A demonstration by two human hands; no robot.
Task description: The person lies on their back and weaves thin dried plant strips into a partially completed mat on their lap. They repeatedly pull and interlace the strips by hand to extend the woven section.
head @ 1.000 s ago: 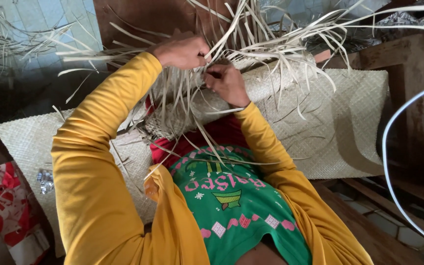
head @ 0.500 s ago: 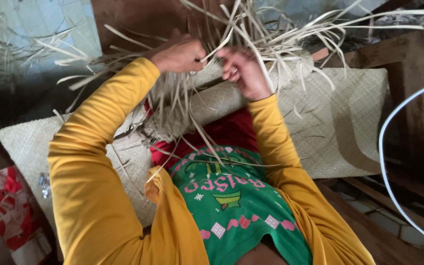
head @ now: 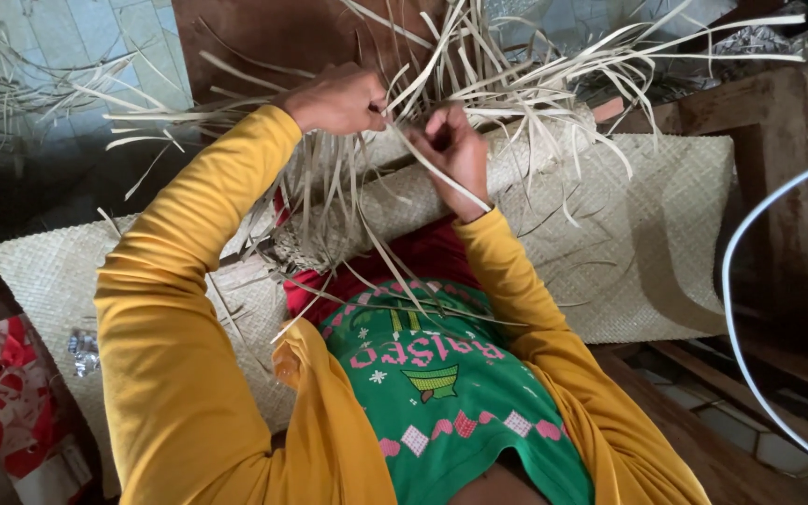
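Observation:
A pale woven mat [head: 638, 252] lies across my lap, with many loose straw-coloured strips [head: 516, 84] fanning out from its unfinished edge. My left hand [head: 338, 98] is closed around a bunch of these strips at the top centre. My right hand [head: 455, 150], just right of it, pinches a single long strip [head: 441, 173] that runs down and to the right across my wrist. Both arms are in yellow sleeves. Several thin strips hang down over my red and green clothing.
A wooden frame [head: 778, 122] stands at the right, with a thin white curved cable [head: 736, 309] in front of it. A red and white patterned bag [head: 6, 393] sits at the lower left. More loose strips [head: 1, 93] lie on the tiled floor at the upper left.
My right hand has risen from the mat's edge to beside my left hand and now pulls one strip taut. The left hand stayed closed on the bunch.

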